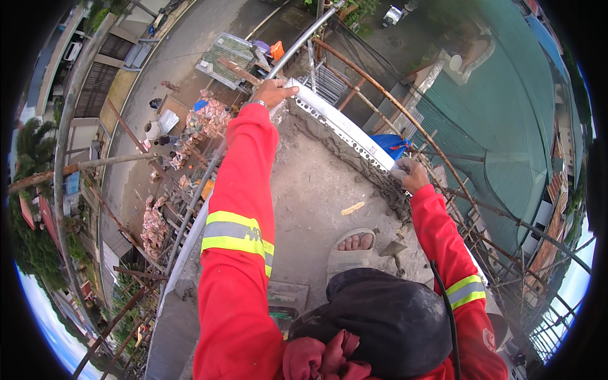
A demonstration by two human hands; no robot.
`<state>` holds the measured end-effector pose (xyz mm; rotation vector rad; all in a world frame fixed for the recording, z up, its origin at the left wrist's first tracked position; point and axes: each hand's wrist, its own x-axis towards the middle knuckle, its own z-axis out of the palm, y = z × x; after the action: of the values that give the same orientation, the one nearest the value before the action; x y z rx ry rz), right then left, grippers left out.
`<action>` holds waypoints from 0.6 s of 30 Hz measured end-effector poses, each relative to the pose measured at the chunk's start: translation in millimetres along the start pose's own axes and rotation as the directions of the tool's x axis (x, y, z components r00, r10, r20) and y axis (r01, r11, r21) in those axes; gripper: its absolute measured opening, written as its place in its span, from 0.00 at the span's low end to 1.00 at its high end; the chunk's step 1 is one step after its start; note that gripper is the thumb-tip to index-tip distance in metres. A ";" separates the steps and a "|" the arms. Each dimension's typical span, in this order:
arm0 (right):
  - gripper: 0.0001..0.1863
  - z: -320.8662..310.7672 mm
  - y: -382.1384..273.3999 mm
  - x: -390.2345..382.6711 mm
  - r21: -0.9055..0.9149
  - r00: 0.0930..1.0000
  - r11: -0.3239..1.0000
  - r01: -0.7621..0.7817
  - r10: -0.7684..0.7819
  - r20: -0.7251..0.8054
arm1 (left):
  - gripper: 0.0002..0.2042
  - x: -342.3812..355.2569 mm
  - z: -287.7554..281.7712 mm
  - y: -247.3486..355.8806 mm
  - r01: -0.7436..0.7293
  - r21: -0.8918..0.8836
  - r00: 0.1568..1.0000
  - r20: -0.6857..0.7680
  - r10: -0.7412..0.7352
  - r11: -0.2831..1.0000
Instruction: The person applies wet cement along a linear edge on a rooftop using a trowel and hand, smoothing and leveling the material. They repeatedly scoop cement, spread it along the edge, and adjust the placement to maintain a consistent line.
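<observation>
My left hand, in a red sleeve with a reflective band, grips the far end of a long white perforated corner strip. The strip lies along the outer top edge of a grey concrete ledge, bedded in rough wet mortar. My right hand presses on the strip's near end, fingers curled over it. A foot in a pale sandal stands on the slab between my arms. A trowel lies on the slab beside the foot.
Rusty scaffold poles and a grey pipe ring the ledge, with a long drop to the street. Brick piles lie far below at left. A green roof fills the right. A blue bag hangs on the scaffold.
</observation>
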<state>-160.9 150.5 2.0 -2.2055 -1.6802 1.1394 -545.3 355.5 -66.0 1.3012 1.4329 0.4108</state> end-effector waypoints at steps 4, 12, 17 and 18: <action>0.13 1.1 -0.1 0.1 0.045 0.999 0.998 -0.044 0.043 0.021 | 0.37 -11.4 -4.0 7.2 -0.063 0.088 0.998 0.019 0.062 0.994; 0.12 3.9 6.5 2.1 0.040 1.000 0.999 -0.013 0.013 0.006 | 0.39 -17.6 -8.2 -0.2 -0.100 0.153 0.991 0.105 0.084 0.983; 0.13 3.8 7.6 3.6 0.028 1.000 0.999 -0.016 0.016 0.014 | 0.39 -7.5 -6.1 -5.8 -0.033 0.144 0.996 0.085 0.021 0.989; 0.13 3.8 8.0 3.5 0.031 1.000 0.999 -0.018 0.018 0.016 | 0.40 -7.2 -6.2 -6.6 -0.024 0.114 0.996 0.084 0.015 0.993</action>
<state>-156.8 149.5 -6.6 -2.2032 -1.6407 1.1825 -555.2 349.6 -65.8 1.4099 1.3918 0.2867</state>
